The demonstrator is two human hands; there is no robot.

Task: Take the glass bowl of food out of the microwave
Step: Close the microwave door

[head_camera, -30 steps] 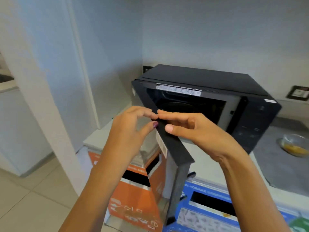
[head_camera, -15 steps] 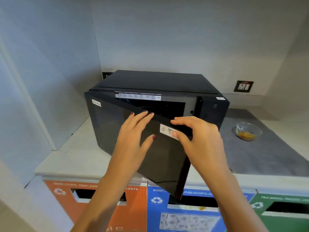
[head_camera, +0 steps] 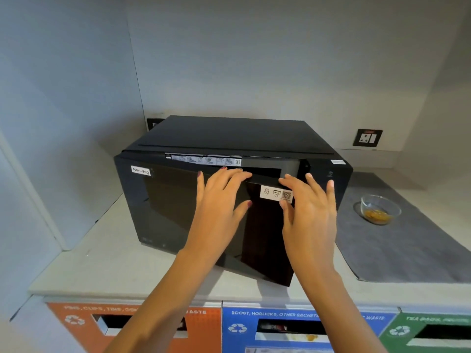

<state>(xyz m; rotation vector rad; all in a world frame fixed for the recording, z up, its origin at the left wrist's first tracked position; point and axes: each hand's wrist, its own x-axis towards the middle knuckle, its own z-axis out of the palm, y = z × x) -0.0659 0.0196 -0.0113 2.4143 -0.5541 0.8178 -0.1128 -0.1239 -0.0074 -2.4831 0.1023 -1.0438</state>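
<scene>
- The clear glass bowl of yellow food (head_camera: 380, 209) already sits out on the grey mat (head_camera: 407, 250), right of the black microwave (head_camera: 237, 138).
- Left hand (head_camera: 219, 205) and right hand (head_camera: 309, 215) lie flat, fingers spread, on its black glass door (head_camera: 173, 207), gripping nothing (door slightly ajar).
- Only shutting it seems left.

Pale walls (head_camera: 254, 59), wall socket (head_camera: 367, 137), white counter (head_camera: 102, 271)

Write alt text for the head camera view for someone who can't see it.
Two hands, left hand and right hand, press flat on the nearly shut door of a black microwave on a counter. A glass bowl of food sits on a grey mat to its right.
</scene>
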